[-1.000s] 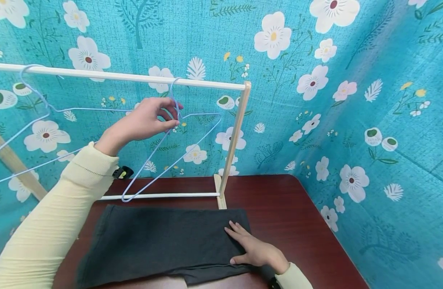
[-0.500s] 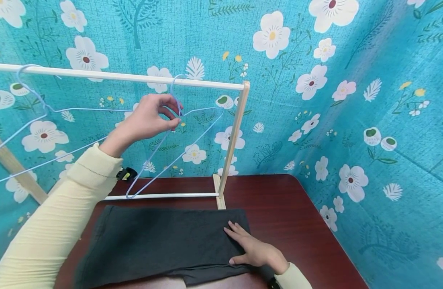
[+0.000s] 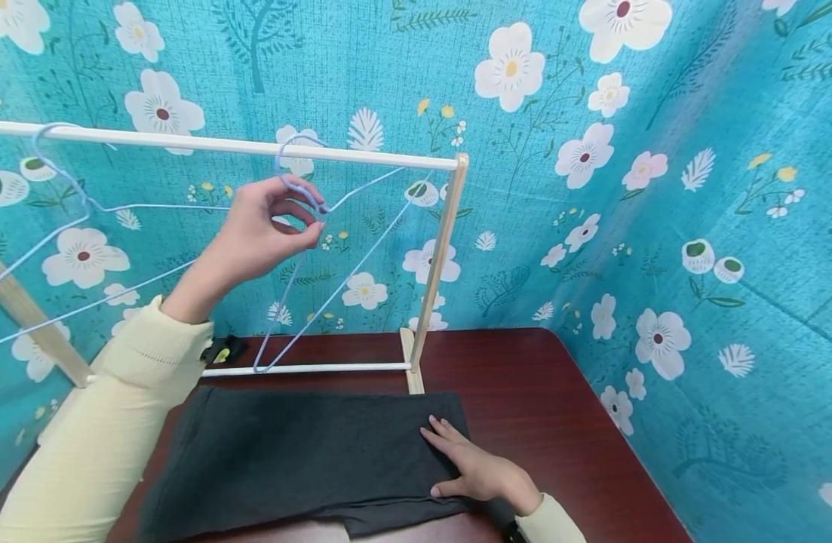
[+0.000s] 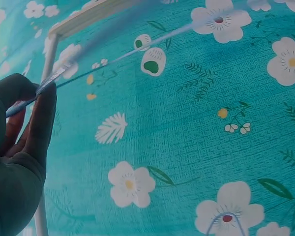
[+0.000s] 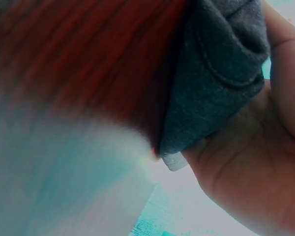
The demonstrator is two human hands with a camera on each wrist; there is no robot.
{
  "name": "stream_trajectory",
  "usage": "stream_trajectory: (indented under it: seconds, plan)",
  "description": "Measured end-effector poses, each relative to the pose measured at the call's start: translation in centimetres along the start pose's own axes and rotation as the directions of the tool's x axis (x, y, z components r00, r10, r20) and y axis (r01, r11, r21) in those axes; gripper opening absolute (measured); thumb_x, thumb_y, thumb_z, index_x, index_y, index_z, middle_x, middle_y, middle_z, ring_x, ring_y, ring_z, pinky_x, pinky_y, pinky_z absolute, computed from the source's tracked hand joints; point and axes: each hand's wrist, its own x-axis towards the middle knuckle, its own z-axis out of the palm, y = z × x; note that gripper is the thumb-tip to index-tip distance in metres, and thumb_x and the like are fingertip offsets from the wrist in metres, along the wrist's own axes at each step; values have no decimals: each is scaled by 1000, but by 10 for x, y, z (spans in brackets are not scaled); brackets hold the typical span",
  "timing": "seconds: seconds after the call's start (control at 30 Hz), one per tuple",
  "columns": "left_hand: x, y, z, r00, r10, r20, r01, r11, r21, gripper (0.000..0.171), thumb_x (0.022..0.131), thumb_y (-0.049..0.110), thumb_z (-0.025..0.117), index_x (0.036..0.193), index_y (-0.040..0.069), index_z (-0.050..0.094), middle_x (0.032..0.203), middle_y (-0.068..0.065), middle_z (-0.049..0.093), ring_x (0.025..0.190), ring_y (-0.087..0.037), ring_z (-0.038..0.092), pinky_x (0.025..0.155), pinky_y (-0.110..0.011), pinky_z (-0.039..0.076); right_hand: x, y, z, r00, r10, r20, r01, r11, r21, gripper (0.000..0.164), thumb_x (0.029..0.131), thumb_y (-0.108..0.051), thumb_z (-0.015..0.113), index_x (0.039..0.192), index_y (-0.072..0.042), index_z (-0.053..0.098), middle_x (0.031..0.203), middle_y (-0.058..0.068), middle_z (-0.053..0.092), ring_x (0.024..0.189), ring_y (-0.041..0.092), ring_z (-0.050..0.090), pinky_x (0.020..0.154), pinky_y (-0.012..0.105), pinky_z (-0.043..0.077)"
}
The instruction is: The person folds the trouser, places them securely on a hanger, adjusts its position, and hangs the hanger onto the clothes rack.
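My left hand [image 3: 273, 226] pinches a light-blue wire clothes hanger [image 3: 361, 189] at the neck below its hook. The hook loops over the white top rail [image 3: 205, 142] of a rack, and the hanger tilts with its right shoulder raised. In the left wrist view, thumb and fingers close on the hanger wire [image 4: 98, 68]. My right hand [image 3: 480, 467] rests with spread fingers on the right end of a folded dark garment [image 3: 307, 452] lying on the table. Up close in the right wrist view, the thick rolled edge of the cloth [image 5: 216, 83] sits beside the palm.
A second blue hanger [image 3: 66, 175] hangs farther left on the rail. The rack's wooden right post [image 3: 443, 256] and white lower bar [image 3: 348, 367] stand behind the garment. A dark-red table [image 3: 524, 407] meets a teal flowered curtain [image 3: 558, 249] behind and to the right.
My left hand has moved left with the hanger, whose hook has shifted left along the rail. Its right shoulder has risen. The right hand and garment have stayed still.
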Motion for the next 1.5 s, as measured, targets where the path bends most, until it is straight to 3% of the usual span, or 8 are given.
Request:
stream_trajectory:
  seconds: [0.23,0.33,0.57,0.67,0.97,1.17,1.37,1.5]
  plan:
    - [-35,-8,-5,993,-11,-117,0,996,-92,26,88,-4,74,113,-3,65,99,2,72,81,-6,72,72,-19,60,1,2,-1,1000,2,1,-2,1000,-6,89,92,-42,74,163,-20,25,171,7,11,158,32,8,121,57,28]
    - [-52,-16,-4,988,-14,-155,-9,989,-145,26,88,-7,72,113,-6,64,102,-1,70,81,-10,73,72,-22,61,1,1,-1,1000,-1,2,1,1000,-5,90,92,-42,75,163,-20,25,171,7,11,158,31,8,121,57,27]
    - [-93,-51,21,960,-70,-270,16,981,-196,24,87,-12,70,111,-10,64,108,-5,68,82,-7,73,69,-25,61,2,-1,-2,1000,8,0,-8,1000,-14,90,92,-42,75,163,-20,25,171,7,11,158,31,9,120,58,27]
    - [-111,-67,33,942,-152,-299,79,967,-242,23,88,-13,69,110,-11,63,106,-2,68,82,-6,73,69,-26,62,3,0,-2,1000,7,0,-7,1000,-16,89,92,-41,75,163,-20,25,171,7,11,158,32,9,120,58,28]
    - [-165,-101,67,877,-410,-252,311,882,-354,26,91,-7,70,113,-12,57,95,3,69,77,-9,74,69,-27,62,3,1,-1,999,36,4,-36,999,-15,90,91,-43,76,163,-24,25,172,5,11,158,30,9,120,58,28]
    - [-194,-110,86,834,-517,-195,439,835,-332,28,92,-3,71,116,-8,58,104,-16,65,79,-6,72,71,-27,62,2,-1,0,1000,20,3,-20,1000,-11,90,91,-42,76,163,-21,25,171,6,11,158,31,9,120,58,28]
    - [-214,-118,101,769,-616,-173,537,768,-348,30,91,-8,68,119,-7,56,109,-27,61,79,-5,71,72,-28,63,2,-3,-1,1000,9,4,-9,1000,-10,89,92,-41,75,163,-20,25,171,7,10,158,31,8,121,58,27]
    - [-223,-122,109,756,-643,-126,566,737,-370,30,91,-10,67,118,-6,54,110,-28,62,79,-7,72,73,-32,63,2,-5,-1,1000,14,6,-13,1000,-12,89,92,-40,75,163,-19,25,171,7,10,158,31,8,120,59,26]
